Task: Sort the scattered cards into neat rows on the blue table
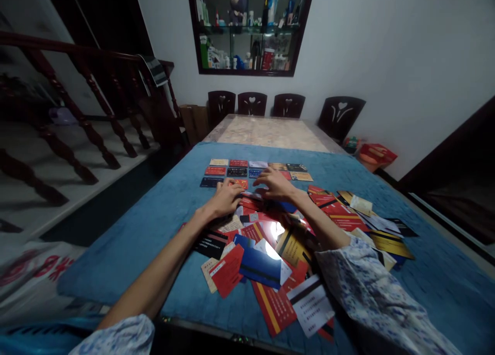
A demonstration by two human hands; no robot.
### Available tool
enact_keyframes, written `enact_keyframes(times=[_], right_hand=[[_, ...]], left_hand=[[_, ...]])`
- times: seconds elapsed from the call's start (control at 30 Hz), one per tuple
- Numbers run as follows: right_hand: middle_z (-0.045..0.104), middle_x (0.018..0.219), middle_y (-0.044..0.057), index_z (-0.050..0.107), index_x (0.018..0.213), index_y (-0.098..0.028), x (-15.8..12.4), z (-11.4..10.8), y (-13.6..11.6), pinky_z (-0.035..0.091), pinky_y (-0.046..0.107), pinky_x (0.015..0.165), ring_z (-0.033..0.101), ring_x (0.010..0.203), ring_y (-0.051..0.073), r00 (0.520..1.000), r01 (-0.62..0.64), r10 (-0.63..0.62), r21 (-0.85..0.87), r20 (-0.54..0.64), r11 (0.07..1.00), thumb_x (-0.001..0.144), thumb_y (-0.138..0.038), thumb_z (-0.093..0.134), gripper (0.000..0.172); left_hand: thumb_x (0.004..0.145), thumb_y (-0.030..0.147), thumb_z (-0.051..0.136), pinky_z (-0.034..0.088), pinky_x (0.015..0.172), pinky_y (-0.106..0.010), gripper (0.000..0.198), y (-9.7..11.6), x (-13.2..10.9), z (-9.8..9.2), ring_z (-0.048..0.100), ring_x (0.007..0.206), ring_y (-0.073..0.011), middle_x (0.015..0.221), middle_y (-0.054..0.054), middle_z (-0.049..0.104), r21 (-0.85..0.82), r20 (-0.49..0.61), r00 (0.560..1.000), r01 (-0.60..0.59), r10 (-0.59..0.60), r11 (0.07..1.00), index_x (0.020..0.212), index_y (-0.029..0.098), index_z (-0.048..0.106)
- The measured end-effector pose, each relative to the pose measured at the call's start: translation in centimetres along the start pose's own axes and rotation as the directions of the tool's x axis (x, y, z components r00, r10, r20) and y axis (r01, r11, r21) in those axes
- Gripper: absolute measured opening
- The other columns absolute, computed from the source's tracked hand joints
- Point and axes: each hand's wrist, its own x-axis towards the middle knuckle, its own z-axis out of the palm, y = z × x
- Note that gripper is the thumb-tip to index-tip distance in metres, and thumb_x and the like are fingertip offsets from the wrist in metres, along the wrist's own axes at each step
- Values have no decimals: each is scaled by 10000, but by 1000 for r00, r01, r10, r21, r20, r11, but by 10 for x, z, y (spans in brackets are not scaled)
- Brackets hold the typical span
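My left hand (227,197) rests at the near row of laid-out cards, its fingers bent over the edge of an orange-red card (242,183). To its left lies a dark blue card (211,182). My right hand (274,184) arches just above the cloth, thumb and fingers apart, close to a blue card (255,173); what lies under its palm is hidden. Below both hands spreads a loose, overlapping heap of cards, among them a large blue card (260,262), a red card (227,270), a black card (211,243) and a white card (310,304).
A blue cloth (154,216) covers the near part of the table. More cards, such as a gold card (392,243), lie heaped right of my forearm. Dark chairs (252,103) line the far end. A wooden railing (88,82) runs along the left.
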Motion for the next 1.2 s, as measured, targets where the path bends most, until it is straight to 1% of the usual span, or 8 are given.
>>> enact_keyframes(times=[0.1,0.23,0.4,0.6,0.73,0.9,1.07,1.2], right_hand=[[729,1144,110,755,1141,-225,-7,-4,-9,391,417,914,521,1131,308,999,-30,31,-21,43,999,870,-345,644,316],[728,1161,113,753,1141,-243,-11,-9,-21,401,388,863,521,1145,316,986,-55,63,-55,153,997,868,-429,648,346],[723,1137,105,756,1093,-254,-11,-6,-30,398,369,835,524,1137,317,967,-50,72,-98,244,994,847,-467,684,333],[695,1164,111,744,1095,-259,-11,1,-35,394,352,820,528,1125,305,970,-40,58,-81,235,996,833,-480,698,346],[681,1156,116,743,1087,-254,-10,3,-36,394,340,801,537,1113,305,971,-55,71,-74,229,996,821,-509,700,371],[672,1129,126,731,1160,-237,-7,10,-30,389,315,772,560,1072,281,977,-42,53,-58,207,997,861,-484,660,393],[701,1041,126,758,1099,-195,-5,14,-21,395,302,783,594,968,238,980,81,-70,-51,187,995,886,-439,638,346],[732,977,106,780,1044,-202,-5,13,-18,394,282,755,615,898,213,979,133,-125,-45,158,990,876,-380,647,279]], left_hand=[[923,240,538,355,1029,-542,381,3,-2,7,423,1289,-330,1380,-107,625,-27,23,1000,4,-3,1000,1287,211,646],[909,269,561,341,1062,-566,444,3,-2,13,412,1321,-339,1403,-103,612,-36,50,998,-30,32,999,1348,231,614],[894,287,573,332,1068,-560,398,2,-1,14,403,1330,-341,1380,-92,633,-47,58,998,-10,13,999,1275,225,671],[905,316,577,338,1044,-555,281,2,-4,12,406,1308,-335,1302,-91,667,-34,27,1000,10,-9,999,1113,220,740],[911,314,581,354,1030,-541,261,3,-5,12,414,1293,-331,1295,-93,661,-35,31,999,20,-19,999,1092,213,739],[926,307,579,357,1027,-528,263,1,-4,15,437,1252,-314,1256,-101,670,-48,5,1000,12,-11,999,1118,209,729],[965,321,550,333,1040,-526,272,-2,-6,15,425,1276,-313,1243,-101,678,-9,4,998,-68,68,998,1152,216,716],[1016,334,470,315,1037,-527,299,-3,-10,12,420,1282,-307,1244,-104,682,69,9,987,-158,157,985,1158,218,706]])
